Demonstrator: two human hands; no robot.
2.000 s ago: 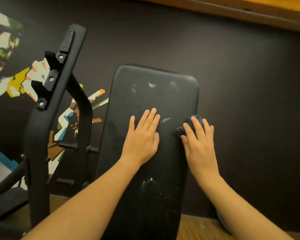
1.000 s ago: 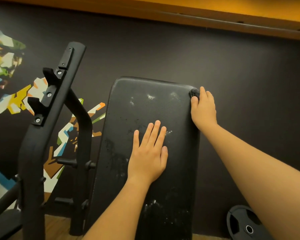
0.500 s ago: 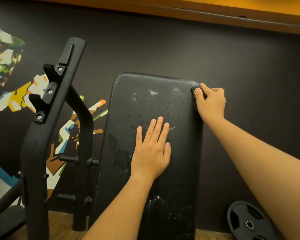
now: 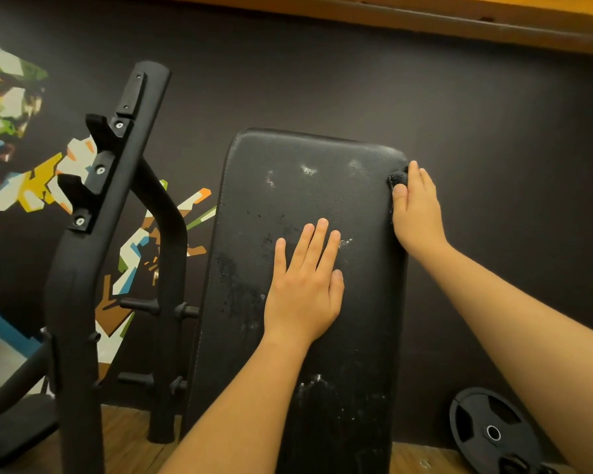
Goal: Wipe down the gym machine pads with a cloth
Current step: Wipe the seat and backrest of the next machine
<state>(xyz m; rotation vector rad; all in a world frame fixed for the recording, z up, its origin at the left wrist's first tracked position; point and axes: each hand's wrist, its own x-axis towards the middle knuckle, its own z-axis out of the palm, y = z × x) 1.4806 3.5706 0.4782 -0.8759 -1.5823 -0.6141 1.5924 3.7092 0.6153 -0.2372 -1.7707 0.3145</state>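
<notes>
Left forearm (image 4: 240, 405): bare, rising from the bottom edge toward the centre of the frame.
Right forearm (image 4: 528, 319): bare, crossing from the lower right corner up toward centre right.
Left hand (image 4: 303, 285), centre of frame: palm down and flat on the pad, fingers straight and close together, thumb lying alongside, gripping nothing.
Right hand (image 4: 416, 213), centre right: set at the pad's right edge just below the upper right corner, thumb and fingers pinching the cloth against that edge.
Cloth (image 4: 399, 179): small, dark, bunched, showing only above the thumb tip, touching the pad's right edge near the top corner.
Pad (image 4: 356, 319): long, black, textured, tilted, running from bottom centre up to mid-frame; whitish scuffs near the top and lower down, dull smears left of the flat hand.
Rack upright (image 4: 79, 285), left of the pad and apart from it: black, leaning, with bolted hooks (image 4: 100, 131) on the upper part and short pegs (image 4: 141, 306) on the curved post behind.
Weight plate (image 4: 493, 432), lower right: black, round, beside the right forearm, against the wall.
Floor (image 4: 124, 436): wood, visible along the bottom.
Wall (image 4: 322, 80): dark, behind everything.
Mural (image 4: 31, 186), left side: angular shapes in white, yellow, orange, blue, green.
Ledge (image 4: 425, 15), top edge: orange-brown wood.
</notes>
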